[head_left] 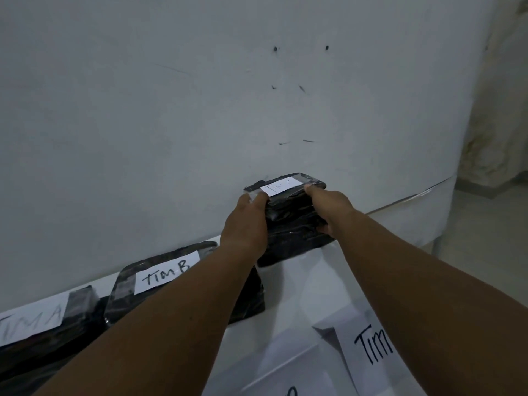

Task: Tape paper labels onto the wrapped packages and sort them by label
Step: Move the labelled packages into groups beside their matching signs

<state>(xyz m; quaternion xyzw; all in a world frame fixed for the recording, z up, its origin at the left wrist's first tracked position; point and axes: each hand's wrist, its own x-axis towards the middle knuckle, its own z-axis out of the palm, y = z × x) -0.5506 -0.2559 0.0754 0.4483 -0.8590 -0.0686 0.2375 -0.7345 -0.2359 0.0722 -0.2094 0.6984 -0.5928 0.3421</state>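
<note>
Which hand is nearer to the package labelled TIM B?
Left. The left hand grips the TIM C package just above the TIM B package; the right hand is farther right.

White paper label [281, 186] taped on top of the black wrapped package [294, 224] against the wall: handwritten "TIM C", last letter partly cut off. Label [166, 271] on the middle black package [183, 284]: "TIM B". Label [31, 320] on the leftmost package [77, 307]: "TIM A", first letter cropped by the frame edge. Loose paper sheet [363, 338] on the worktop, bottom right: "TIM", the rest hidden by the forearm.
</note>
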